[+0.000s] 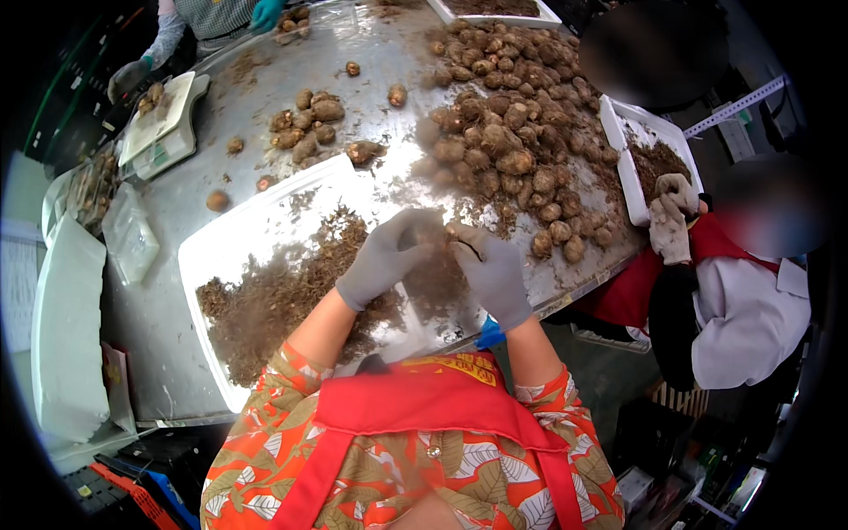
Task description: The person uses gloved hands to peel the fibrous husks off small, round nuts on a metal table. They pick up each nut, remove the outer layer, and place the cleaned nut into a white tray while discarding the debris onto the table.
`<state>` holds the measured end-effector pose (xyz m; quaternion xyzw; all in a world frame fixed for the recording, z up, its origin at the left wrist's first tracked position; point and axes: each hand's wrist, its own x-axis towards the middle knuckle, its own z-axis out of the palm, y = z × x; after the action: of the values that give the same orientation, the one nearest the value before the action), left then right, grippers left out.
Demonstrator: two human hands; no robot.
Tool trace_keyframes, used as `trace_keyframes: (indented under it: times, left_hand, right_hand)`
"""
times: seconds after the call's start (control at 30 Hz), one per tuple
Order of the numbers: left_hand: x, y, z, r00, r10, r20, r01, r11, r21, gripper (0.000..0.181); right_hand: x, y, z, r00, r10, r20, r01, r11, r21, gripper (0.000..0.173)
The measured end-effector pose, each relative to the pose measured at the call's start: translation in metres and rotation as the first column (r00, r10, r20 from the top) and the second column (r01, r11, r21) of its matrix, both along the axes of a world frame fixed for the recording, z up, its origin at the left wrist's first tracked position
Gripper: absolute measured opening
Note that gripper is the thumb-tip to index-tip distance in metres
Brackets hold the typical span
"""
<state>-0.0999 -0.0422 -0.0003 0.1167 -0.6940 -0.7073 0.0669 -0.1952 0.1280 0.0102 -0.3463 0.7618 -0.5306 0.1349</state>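
My left hand point(391, 255), in a grey glove, is closed around a brown taro corm point(427, 235), blurred and partly hidden by the fingers. Beside it my right hand point(493, 271), gloved in grey too, grips a small dark, thin piece point(467, 246) between thumb and fingers at the corm's right side; whether it is a tool or a peeling I cannot tell. Both hands are over the right edge of a white foam tray point(199, 291) holding fibrous brown peelings point(265, 318). Past my hands lies a large pile of taro corms point(500, 139).
Smaller groups of corms point(305, 122) lie on the metal table point(252, 86). A white scale point(159, 132) and clear plastic boxes point(129, 232) stand left. At right, a co-worker's gloved hands point(672, 212) are at another foam tray point(616, 132); another co-worker point(222, 23) stands across.
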Motion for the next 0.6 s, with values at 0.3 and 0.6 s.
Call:
trace_keyframes:
  times: [0.3, 0.6]
  left_hand:
    - [0.004, 0.009, 0.004, 0.998, -0.042, -0.050, 0.034, 0.990, -0.137, 0.041]
    - [0.001, 0.005, 0.003, 0.998, -0.039, -0.057, 0.040, 0.999, 0.028, 0.047]
  right_hand:
    - [-0.009, -0.008, -0.012, 0.993, -0.081, 0.083, 0.075, 0.994, 0.077, 0.019]
    - [-0.001, -0.001, -0.006, 0.978, -0.030, 0.205, 0.037, 0.999, -0.029, 0.025]
